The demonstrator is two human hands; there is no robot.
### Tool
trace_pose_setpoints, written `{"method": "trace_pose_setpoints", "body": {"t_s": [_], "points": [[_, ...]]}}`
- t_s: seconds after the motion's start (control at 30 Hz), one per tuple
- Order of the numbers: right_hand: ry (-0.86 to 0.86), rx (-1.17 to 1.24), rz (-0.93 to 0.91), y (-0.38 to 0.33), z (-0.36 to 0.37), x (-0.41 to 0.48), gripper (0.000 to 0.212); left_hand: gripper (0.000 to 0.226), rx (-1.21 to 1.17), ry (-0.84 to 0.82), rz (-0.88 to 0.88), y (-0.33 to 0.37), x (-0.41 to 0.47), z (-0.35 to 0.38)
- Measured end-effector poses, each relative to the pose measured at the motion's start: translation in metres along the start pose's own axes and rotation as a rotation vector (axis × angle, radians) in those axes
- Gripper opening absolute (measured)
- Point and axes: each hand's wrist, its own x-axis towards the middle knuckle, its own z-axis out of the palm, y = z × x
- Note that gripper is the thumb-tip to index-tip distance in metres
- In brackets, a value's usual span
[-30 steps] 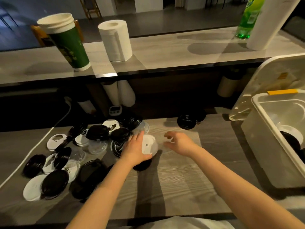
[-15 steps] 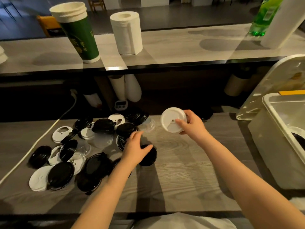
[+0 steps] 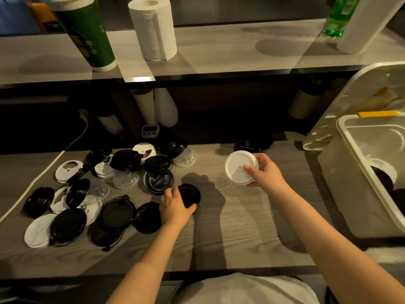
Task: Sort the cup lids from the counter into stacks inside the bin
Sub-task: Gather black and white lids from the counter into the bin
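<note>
Right fingers pinching white lid, left fingers gripping black lid, bin holding lids

- Grey wood-grain table, running left to right.
- Loose heap of lids on its left half: black, white and clear ones, many overlapping.
- Single black lid lying flat just right of the heap.
- Another black lid near the far edge, well apart.
- White cable crossing the left end.
- White bin at the right end.

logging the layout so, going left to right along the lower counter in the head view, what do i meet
loose lids, left hand gripping a black lid, white lid, right hand holding it, bin
</note>
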Motion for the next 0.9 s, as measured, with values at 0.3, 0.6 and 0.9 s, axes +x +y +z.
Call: {"method": "trace_pose_setpoints", "body": {"t_s": [0.3,0.6,0.9], "points": [[-0.024,-0.032,-0.117,-0.007,-0.057,-0.009,0.032,0.085,-0.250,0.098,0.109,0.071,-0.020,-0.030],[0.120,0.110,-0.200,-0.014,-0.185,-0.028,0.033,0.080,-0.344,0.226,0.465,0.213,-0.057,-0.054],[0.331,0.040,-0.183,0.012,-0.313,-0.020,0.028,0.082,-0.364,0.114,0.597,0.321,-0.084,-0.019]]}}
